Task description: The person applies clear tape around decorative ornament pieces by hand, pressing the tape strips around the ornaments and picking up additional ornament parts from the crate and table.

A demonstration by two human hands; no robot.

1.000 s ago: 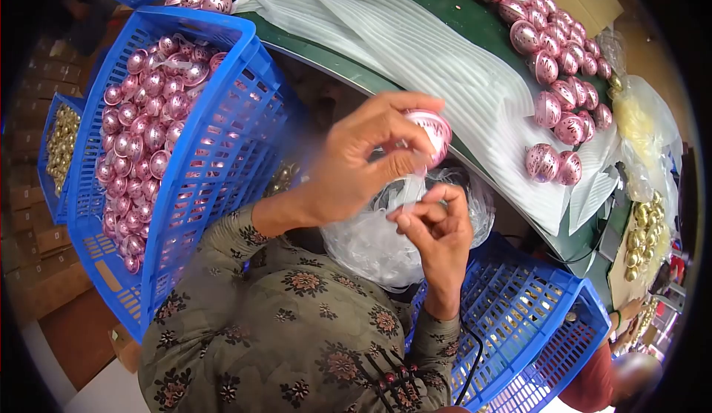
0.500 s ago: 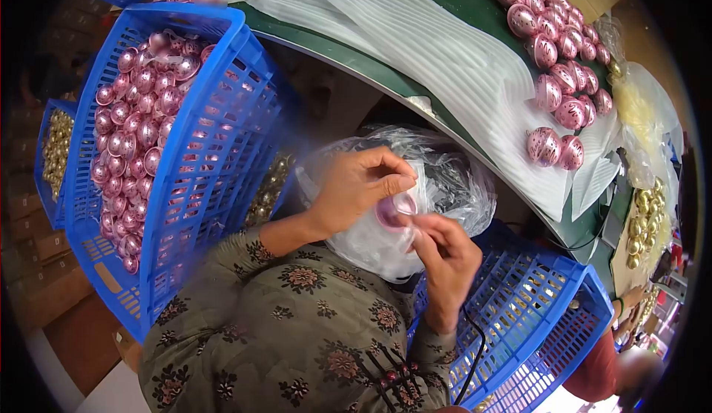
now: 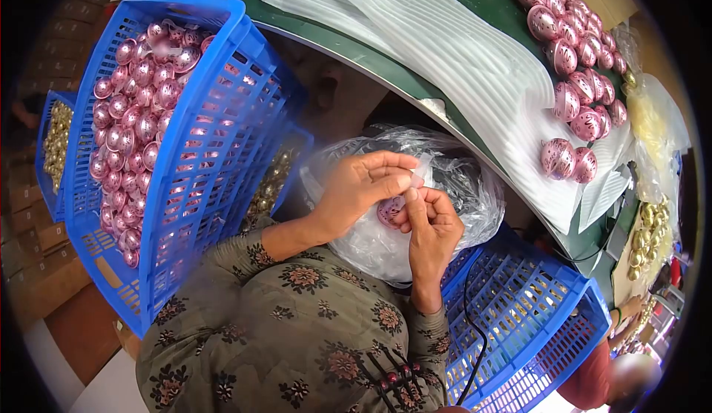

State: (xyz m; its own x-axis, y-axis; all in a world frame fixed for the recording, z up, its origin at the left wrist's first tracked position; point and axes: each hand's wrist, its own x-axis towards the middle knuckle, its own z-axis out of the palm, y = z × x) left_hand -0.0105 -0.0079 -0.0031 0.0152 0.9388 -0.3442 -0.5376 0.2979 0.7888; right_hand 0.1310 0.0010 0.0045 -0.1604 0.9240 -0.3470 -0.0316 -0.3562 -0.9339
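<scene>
My left hand is closed in a pinch, its thumb and fingertips on a small translucent piece too small to identify. Against it, fingertips meeting, is my right hand, also closed, with its lower fingers curled against a pink bauble. The bauble's shiny side bears dark markings; part of it is hidden by the fingers. Both hands are above a clear plastic bag that lies open over my lap.
At left stands a tall blue crate heaped with pink baubles. White foam sheeting covers much of the green table, with more pink baubles on it. Blue baskets stand at right, near another person's sleeve.
My right hand has risen to meet the left fingertips. The bauble has turned from its ring-like rim to its marked side. The view has shifted slightly.
</scene>
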